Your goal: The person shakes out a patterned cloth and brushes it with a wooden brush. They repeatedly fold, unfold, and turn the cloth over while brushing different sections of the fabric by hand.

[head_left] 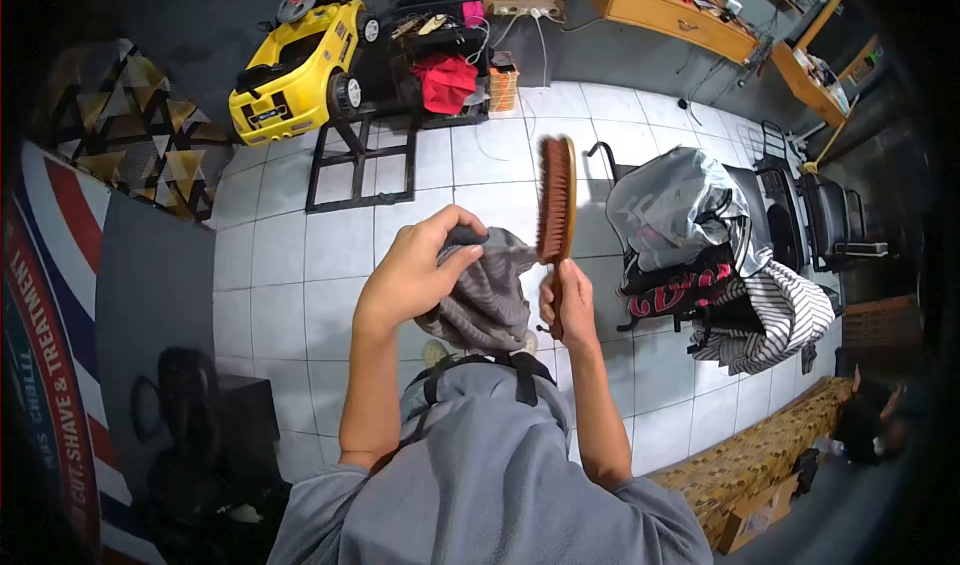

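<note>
My left hand (418, 273) pinches the upper edge of a soft grey striped cloth item (490, 300), which hangs in front of my body. A darker edge of it shows at my left fingertips. In my right hand (570, 310) is a brush (556, 200) with a wooden back and reddish-brown bristles, gripped by its handle. It stands upright, bristles facing left toward the cloth, and its lower end is right beside the cloth's upper right edge.
To the right, a chair carries a silver-grey cover (670, 210) and a striped cloth (790, 315). A black metal frame (362, 165) stands on the tiles near a yellow toy car (300, 70). A wooden desk (680, 20) is at the back; a person (868, 415) is at far right.
</note>
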The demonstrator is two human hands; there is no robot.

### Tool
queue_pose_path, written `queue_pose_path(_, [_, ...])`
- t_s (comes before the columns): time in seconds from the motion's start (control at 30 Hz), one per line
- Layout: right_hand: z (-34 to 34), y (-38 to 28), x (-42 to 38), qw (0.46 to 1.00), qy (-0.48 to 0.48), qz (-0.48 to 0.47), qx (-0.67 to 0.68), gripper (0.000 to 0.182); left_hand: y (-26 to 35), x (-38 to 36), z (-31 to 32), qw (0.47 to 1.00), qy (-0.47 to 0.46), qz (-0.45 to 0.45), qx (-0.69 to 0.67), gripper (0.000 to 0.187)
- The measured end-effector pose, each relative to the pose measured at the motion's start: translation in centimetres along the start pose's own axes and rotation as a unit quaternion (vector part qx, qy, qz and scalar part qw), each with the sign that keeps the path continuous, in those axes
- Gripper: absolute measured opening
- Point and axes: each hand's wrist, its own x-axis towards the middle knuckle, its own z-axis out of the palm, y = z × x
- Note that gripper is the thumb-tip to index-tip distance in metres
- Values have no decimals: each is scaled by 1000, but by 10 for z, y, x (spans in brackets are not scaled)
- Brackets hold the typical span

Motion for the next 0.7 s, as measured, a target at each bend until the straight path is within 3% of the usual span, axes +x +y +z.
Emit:
queue_pose_path(0.13, [27,-18,-16,980,-174,-24,-90,29,1,-1,-3,998,-40,55,-4,15])
queue_pose_path(0.17, [25,-12,-15,982,-159,34,-98,30,0,-1,-2,995,27,95,-31,14])
queue_pose_path(0.2, [16,5,-12,966,-159,-1,-205,31,1,-3,-4,993,52,82,-61,14])
queue_pose_path(0.27, [-15,63,3,896,-156,-71,-410,33,4,-6,-12,985,107,55,-120,14])
queue_pose_path(0.33, [-61,126,8,785,-138,-3,-604,38,4,-7,-14,970,156,67,-175,13])
queue_pose_path(0.4, [-113,186,12,760,-140,109,-625,45,4,-10,-17,951,197,45,-236,13])
queue_pose_path(0.5, [-140,219,9,761,13,102,-641,48,-1,-8,-15,946,203,23,-250,14])
queue_pose_path(0.53, [-114,182,6,808,70,101,-576,49,-4,-7,-12,946,202,15,-254,14])
queue_pose_path(0.6, [-99,158,18,859,152,-13,-488,46,-4,-4,-8,952,176,0,-251,22])
queue_pose_path(0.7, [-46,81,28,948,189,-21,-254,40,1,-2,0,955,138,-25,-261,29])
